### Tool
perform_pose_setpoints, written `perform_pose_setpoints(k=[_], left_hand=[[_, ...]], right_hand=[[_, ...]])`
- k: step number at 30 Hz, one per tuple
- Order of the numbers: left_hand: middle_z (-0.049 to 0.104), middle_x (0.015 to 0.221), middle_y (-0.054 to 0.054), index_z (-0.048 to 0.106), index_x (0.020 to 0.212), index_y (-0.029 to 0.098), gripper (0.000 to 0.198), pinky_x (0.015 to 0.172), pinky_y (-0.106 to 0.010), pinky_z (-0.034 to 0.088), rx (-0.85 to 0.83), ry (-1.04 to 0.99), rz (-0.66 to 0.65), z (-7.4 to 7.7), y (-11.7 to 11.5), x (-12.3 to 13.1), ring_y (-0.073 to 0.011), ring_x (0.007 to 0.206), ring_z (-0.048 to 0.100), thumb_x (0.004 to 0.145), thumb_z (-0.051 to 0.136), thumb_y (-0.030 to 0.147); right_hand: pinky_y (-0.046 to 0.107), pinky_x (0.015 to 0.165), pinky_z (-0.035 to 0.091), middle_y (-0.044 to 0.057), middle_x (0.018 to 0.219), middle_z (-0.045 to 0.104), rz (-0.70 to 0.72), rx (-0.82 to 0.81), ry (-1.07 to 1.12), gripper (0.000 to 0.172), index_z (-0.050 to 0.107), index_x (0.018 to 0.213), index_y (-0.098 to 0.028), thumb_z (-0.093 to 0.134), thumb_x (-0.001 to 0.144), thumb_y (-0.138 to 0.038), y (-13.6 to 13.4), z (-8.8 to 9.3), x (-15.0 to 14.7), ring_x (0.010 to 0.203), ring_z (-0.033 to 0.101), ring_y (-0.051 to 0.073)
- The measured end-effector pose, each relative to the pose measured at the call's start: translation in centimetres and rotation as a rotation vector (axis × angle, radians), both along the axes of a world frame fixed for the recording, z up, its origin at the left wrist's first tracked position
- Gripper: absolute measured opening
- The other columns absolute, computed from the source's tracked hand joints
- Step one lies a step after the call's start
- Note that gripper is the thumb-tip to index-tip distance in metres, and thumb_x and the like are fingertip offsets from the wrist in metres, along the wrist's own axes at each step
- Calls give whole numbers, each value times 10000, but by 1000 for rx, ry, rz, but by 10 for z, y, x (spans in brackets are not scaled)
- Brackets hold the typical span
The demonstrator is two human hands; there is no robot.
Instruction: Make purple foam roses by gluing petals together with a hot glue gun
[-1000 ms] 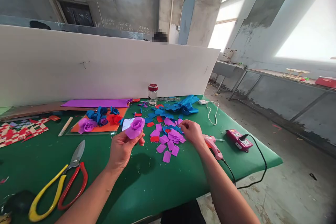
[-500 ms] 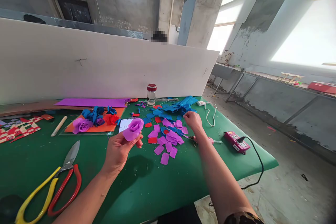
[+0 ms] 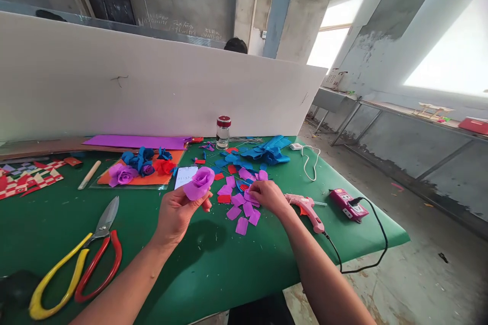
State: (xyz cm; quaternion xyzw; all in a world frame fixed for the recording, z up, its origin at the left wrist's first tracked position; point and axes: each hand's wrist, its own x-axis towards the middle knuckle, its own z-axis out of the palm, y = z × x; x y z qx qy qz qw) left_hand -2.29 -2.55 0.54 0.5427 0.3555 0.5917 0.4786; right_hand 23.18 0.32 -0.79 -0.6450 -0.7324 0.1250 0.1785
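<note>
A purple paper rose is pinched upright between the thumb and fingers of my left hand, above the table. My right hand reaches down into the scattered purple paper petals, its fingertips closed on one of them; the hand partly covers that petal. Red paper pieces lie among the petals, with blue crepe paper behind. Just right of my right hand rests a pink hot glue gun. A lit phone lies behind the rose.
Scissors with yellow and red handles lie at left. Several paper flowers sit on an orange sheet. A red-lidded jar stands near the white partition. A pink power strip with a black cord lies by the table's right edge.
My right hand has moved from the blue crepe paper down and left to the purple petals, uncovering the glue gun. My left hand still holds the rose in nearly the same place.
</note>
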Motion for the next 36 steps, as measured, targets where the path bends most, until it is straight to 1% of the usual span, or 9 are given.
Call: perform_pose_setpoints(k=[3, 6, 12, 18, 21, 25, 27, 30, 36], left_hand=[[687, 655, -37, 743, 796, 161, 128, 560, -325, 543, 3, -3, -2, 0, 1, 0, -176, 581, 634, 715, 753, 259], [682, 639, -32, 743, 790, 165, 130, 552, -322, 538, 3, -2, 2, 0, 1, 1, -174, 567, 629, 709, 757, 265], [680, 635, -37, 739, 786, 160, 145, 560, -332, 542, 0, 10, 14, -1, 2, 0, -187, 583, 639, 705, 756, 279], [673, 618, -33, 735, 805, 161, 136, 568, -320, 537, 4, 10, 7, -2, 2, 0, -189, 603, 645, 720, 749, 266], [678, 628, -33, 738, 805, 160, 142, 545, -315, 531, 0, 11, 6, -1, 2, 0, -185, 587, 639, 716, 752, 270], [692, 662, -39, 738, 808, 158, 148, 548, -313, 531, -3, -2, 15, -1, 2, 0, -181, 591, 640, 708, 757, 265], [693, 665, -40, 738, 806, 159, 142, 546, -310, 530, -6, -6, 8, -1, 2, 0, -176, 587, 635, 709, 756, 262], [695, 667, -41, 741, 808, 162, 137, 539, -309, 528, -11, -8, -9, -1, 1, 0, -165, 564, 620, 713, 752, 260], [691, 654, -40, 741, 808, 160, 137, 537, -306, 527, -8, -6, -1, 1, 1, 0, -159, 560, 613, 714, 752, 259]], right_hand=[[241, 630, 329, 50, 859, 702, -40, 10, -67, 163, 705, 857, -202, 549, 823, -171, -6, 2, 5, 815, 613, 178], [239, 648, 334, 41, 937, 701, -42, -8, -115, 163, 693, 894, -222, 596, 778, -162, -7, 1, 11, 863, 609, 185], [240, 585, 311, 46, 810, 709, -96, -54, -174, 190, 699, 765, -200, 558, 721, -80, 3, -9, 9, 760, 616, 177], [234, 563, 314, 43, 746, 706, -119, -48, -171, 149, 710, 724, -195, 568, 746, -153, 9, 0, 12, 704, 614, 161], [235, 564, 324, 52, 800, 713, -162, -26, -173, 173, 713, 778, -201, 542, 787, -179, 13, 6, 15, 736, 625, 170], [247, 608, 354, 102, 989, 697, -237, 25, -191, 275, 692, 1004, -201, 468, 850, -163, 16, 8, 15, 864, 632, 201], [235, 634, 370, 77, 1003, 696, -192, 20, -189, 269, 697, 1008, -229, 496, 842, -165, 15, 6, 13, 882, 632, 187], [218, 626, 375, 28, 875, 711, -87, -28, -183, 177, 728, 870, -255, 584, 792, -189, 13, -2, 6, 822, 642, 169], [257, 631, 372, 83, 827, 709, -98, -30, -205, 174, 725, 801, -207, 570, 756, -143, 16, -13, -7, 797, 655, 217]])
